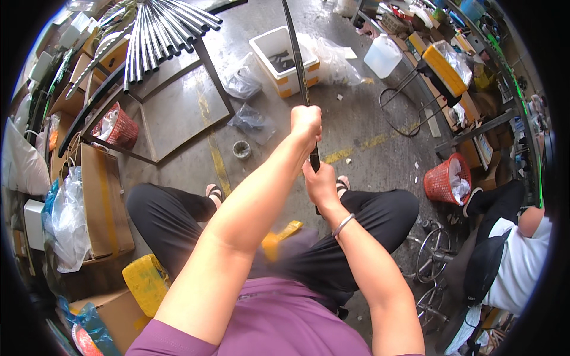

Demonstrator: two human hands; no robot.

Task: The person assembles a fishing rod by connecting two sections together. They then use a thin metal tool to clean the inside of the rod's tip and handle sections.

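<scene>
A long, thin black rod (293, 47) runs from the top edge down toward my lap. My left hand (306, 124) is closed in a fist around it, partway along. Just below, my right hand (321, 184) is closed at the rod's lower end, with a metal bracelet on that wrist. Both arms reach forward over my lap. Between my knees lies a blurred grey and yellow item (279, 242) whose kind I cannot make out.
Ahead on the floor are a white foam box (270, 44), plastic bags (243, 82), a roll (241, 149) and a metal frame (178, 113). Metal tubes (163, 29) fan out at upper left. A red basket (446, 178) and a seated person (510, 261) are at right.
</scene>
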